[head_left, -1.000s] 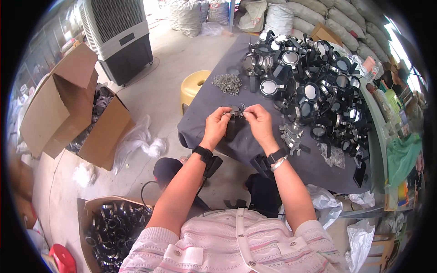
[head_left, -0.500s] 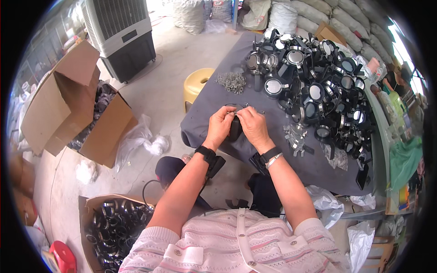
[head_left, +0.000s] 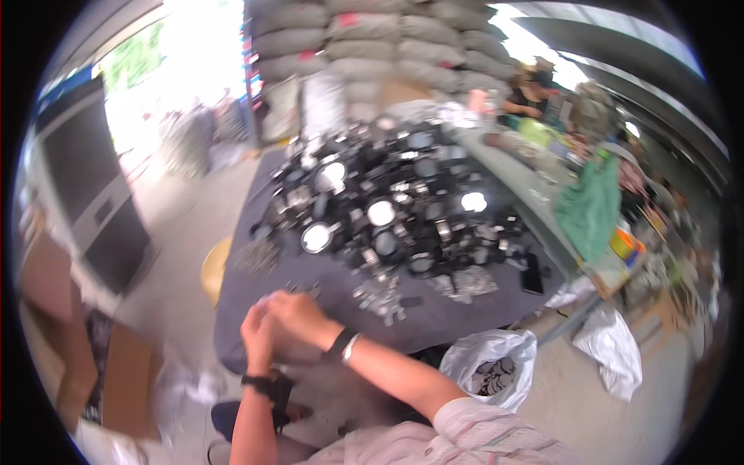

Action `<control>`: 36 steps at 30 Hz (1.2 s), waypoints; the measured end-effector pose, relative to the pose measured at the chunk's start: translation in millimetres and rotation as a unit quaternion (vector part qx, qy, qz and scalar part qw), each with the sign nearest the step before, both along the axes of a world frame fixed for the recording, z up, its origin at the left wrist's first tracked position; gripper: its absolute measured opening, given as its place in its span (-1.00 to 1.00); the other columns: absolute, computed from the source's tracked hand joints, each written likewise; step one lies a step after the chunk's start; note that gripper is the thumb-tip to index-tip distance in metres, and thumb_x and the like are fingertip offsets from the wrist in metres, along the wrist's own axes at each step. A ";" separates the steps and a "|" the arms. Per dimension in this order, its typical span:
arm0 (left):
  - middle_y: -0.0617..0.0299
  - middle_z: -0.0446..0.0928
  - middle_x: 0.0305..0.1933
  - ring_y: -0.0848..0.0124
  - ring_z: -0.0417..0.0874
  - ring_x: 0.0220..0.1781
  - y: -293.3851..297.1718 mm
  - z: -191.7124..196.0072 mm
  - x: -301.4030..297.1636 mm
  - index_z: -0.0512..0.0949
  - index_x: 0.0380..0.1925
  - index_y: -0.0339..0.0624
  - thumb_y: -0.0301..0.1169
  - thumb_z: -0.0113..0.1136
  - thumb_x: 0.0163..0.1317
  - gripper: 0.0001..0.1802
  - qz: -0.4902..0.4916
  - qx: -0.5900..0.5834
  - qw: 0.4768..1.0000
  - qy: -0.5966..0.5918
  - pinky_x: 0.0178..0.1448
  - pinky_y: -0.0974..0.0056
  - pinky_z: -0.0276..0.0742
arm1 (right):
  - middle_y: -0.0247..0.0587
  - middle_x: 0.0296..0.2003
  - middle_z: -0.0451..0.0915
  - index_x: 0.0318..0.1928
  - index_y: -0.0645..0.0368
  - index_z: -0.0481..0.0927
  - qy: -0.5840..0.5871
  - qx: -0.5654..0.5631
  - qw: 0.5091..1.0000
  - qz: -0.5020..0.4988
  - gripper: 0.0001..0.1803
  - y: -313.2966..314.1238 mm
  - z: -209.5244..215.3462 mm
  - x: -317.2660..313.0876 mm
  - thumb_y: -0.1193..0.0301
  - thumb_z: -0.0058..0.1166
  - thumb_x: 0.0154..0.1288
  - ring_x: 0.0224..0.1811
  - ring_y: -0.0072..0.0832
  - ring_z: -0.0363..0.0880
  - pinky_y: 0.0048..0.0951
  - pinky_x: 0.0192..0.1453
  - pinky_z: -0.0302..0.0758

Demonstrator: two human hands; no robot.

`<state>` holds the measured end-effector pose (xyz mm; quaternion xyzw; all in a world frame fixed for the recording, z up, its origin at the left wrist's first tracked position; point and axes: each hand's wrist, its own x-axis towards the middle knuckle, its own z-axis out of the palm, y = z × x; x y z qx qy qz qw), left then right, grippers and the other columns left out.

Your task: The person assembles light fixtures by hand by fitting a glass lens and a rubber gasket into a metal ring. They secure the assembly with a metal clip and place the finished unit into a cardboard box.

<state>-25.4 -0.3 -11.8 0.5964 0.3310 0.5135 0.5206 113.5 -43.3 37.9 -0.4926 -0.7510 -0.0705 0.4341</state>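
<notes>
My left hand [head_left: 259, 335] and my right hand [head_left: 302, 316] meet at the near left part of the grey-covered table [head_left: 341, 319]. Their fingers are closed and pressed together at the tips. What they pinch is hidden and blurred. A few small metal pieces [head_left: 304, 290] lie just beyond my right hand, and a heap of small wire-like metal parts [head_left: 257, 256] is farther left. Past them spreads a large pile of black parts with round silver discs [head_left: 381, 214]. Flat shiny metal pieces [head_left: 378, 299] lie on the cloth to the right of my hands.
A dark phone [head_left: 532, 274] lies near the table's right edge. Below that edge stands a white plastic bag [head_left: 521, 386] with dark curved pieces inside. A yellow stool [head_left: 215, 271] and a cardboard box [head_left: 130, 380] are at left. Beyond the table, a person [head_left: 528, 99] sits at back right.
The view has swung up and to the right, so the table and my hands appear farther left and blurred. My hands stay together; the black piece beneath them no longer shows clearly.
</notes>
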 end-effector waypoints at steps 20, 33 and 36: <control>0.44 0.44 -0.43 0.70 0.37 -0.50 1.3 19.7 31.4 0.54 -0.12 -0.26 -0.54 -0.01 0.30 -0.79 -0.003 -0.037 0.999 0.018 -0.43 0.53 0.30 | -0.07 -0.42 0.59 -0.35 0.23 0.57 0.134 -0.053 0.942 -0.304 -0.92 -177.2 15.5 211.6 0.48 0.09 0.16 -0.37 -0.15 0.59 -0.27 -0.29 0.50; 0.41 0.46 -0.49 0.71 0.33 -0.60 -2.0 18.7 28.7 0.55 -0.12 -0.21 -0.49 0.00 0.30 -0.79 0.006 -0.003 0.999 0.043 -0.60 0.55 0.17 | 0.07 -0.35 0.58 -0.36 0.26 0.64 -0.149 -0.230 0.803 -0.530 -0.83 -155.5 -0.9 228.3 0.49 -0.02 0.12 -0.32 -0.11 0.65 -0.16 -0.29 0.58; 0.52 0.37 -0.50 0.75 0.24 -0.56 -3.3 16.0 24.8 0.56 -0.15 -0.24 -0.54 0.00 0.27 -0.80 0.024 0.000 0.999 0.023 -0.52 0.55 0.11 | 0.02 -0.41 0.58 -0.46 0.25 0.66 -0.184 -0.162 0.815 -0.525 -0.86 -140.1 -25.9 233.4 0.49 0.05 0.02 -0.44 -0.14 0.65 -0.25 -0.36 0.61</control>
